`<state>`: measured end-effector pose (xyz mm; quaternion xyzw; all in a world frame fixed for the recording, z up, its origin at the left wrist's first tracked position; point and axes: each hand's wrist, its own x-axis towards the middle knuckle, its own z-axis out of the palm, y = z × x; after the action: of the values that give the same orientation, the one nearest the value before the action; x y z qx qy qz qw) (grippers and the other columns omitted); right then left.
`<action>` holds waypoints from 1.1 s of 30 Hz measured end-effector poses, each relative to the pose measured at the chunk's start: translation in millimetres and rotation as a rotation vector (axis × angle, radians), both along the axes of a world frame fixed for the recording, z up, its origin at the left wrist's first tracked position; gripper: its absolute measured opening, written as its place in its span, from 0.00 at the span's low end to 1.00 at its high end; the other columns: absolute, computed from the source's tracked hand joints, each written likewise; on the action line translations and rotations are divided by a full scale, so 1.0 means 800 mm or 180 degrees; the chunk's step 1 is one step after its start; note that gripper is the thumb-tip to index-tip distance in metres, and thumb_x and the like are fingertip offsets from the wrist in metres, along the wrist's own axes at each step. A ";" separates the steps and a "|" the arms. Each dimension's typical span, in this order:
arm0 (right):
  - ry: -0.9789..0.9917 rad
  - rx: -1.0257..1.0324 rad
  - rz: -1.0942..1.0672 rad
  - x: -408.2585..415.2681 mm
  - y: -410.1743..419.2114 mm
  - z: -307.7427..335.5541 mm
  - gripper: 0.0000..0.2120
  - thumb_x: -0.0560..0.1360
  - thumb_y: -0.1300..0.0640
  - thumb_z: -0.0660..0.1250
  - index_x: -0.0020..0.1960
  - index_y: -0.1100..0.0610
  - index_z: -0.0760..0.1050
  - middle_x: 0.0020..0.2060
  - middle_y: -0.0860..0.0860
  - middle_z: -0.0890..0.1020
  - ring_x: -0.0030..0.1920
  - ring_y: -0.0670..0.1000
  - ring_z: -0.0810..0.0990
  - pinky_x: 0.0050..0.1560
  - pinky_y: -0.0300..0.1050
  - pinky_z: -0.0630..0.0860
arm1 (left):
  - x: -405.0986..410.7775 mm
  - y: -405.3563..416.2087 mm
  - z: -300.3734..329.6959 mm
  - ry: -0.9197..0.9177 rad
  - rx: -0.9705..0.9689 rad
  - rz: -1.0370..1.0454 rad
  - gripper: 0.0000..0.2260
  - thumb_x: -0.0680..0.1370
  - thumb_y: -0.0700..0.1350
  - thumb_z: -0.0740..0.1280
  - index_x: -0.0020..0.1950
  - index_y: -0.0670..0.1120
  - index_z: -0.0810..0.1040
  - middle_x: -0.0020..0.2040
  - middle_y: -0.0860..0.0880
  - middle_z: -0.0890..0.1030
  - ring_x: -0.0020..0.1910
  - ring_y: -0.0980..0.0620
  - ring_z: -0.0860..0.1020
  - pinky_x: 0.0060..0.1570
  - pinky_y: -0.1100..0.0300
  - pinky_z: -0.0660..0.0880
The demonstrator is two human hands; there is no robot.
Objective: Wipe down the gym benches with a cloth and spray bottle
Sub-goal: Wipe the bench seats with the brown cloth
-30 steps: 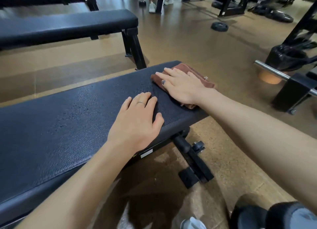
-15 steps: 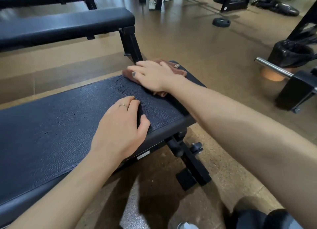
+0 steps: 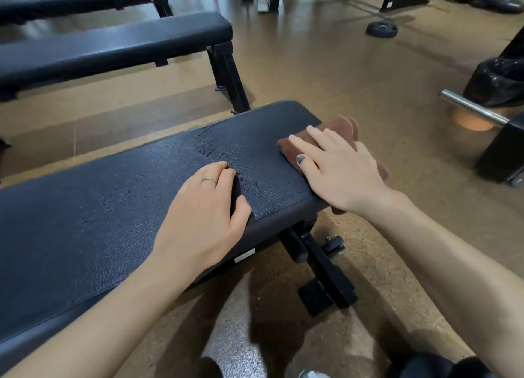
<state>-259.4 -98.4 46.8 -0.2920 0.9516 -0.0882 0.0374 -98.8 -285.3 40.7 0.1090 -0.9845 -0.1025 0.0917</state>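
A black padded gym bench (image 3: 119,207) runs from the lower left to the centre, with wet droplets and a wiped streak on its textured top. A brown folded cloth (image 3: 341,125) lies at the bench's right end, partly hanging over the edge. My right hand (image 3: 337,168) presses flat on the cloth with straight fingers. My left hand (image 3: 209,219) rests flat on the bench pad just left of it, wearing a ring. No spray bottle is in view.
Two more black benches (image 3: 113,43) stand behind to the upper left. A weight plate (image 3: 381,29) lies on the floor at the back. A steel bar (image 3: 473,110) and black rack base (image 3: 502,148) sit at the right. A person's shoes (image 3: 263,2) show at top.
My right hand slid the cloth from the bench's far edge back toward the right end, leaving a wiped streak. My left hand stayed planted on the pad.
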 end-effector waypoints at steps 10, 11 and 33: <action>-0.0244 -0.0074 0.0372 -0.129 -0.109 0.014 0.25 0.84 0.43 0.43 0.80 0.36 0.56 0.81 0.43 0.58 0.80 0.50 0.55 0.74 0.65 0.60 | -0.007 -0.001 0.001 0.0056 -0.0047 0.0082 0.18 0.79 0.53 0.56 0.60 0.43 0.75 0.63 0.45 0.77 0.63 0.42 0.73 0.64 0.47 0.71; -0.0239 -0.0049 0.0378 -0.132 -0.116 0.015 0.25 0.84 0.43 0.43 0.80 0.37 0.56 0.81 0.43 0.59 0.80 0.51 0.56 0.73 0.64 0.60 | -0.007 -0.001 0.001 0.0076 -0.0034 0.0090 0.18 0.79 0.53 0.55 0.59 0.43 0.75 0.61 0.45 0.77 0.62 0.42 0.73 0.63 0.47 0.71; -0.0459 -0.0467 -0.0713 -0.061 -0.007 0.009 0.24 0.84 0.41 0.46 0.79 0.34 0.57 0.80 0.43 0.61 0.77 0.57 0.66 0.72 0.61 0.63 | -0.006 0.000 0.001 0.0112 -0.0074 0.0066 0.18 0.80 0.53 0.54 0.57 0.42 0.75 0.59 0.44 0.77 0.59 0.41 0.73 0.60 0.46 0.72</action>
<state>-308.2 -104.2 54.3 -0.1788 0.9641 -0.1819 0.0742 -103.9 -285.6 41.8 0.1162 -0.9827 -0.0920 0.1113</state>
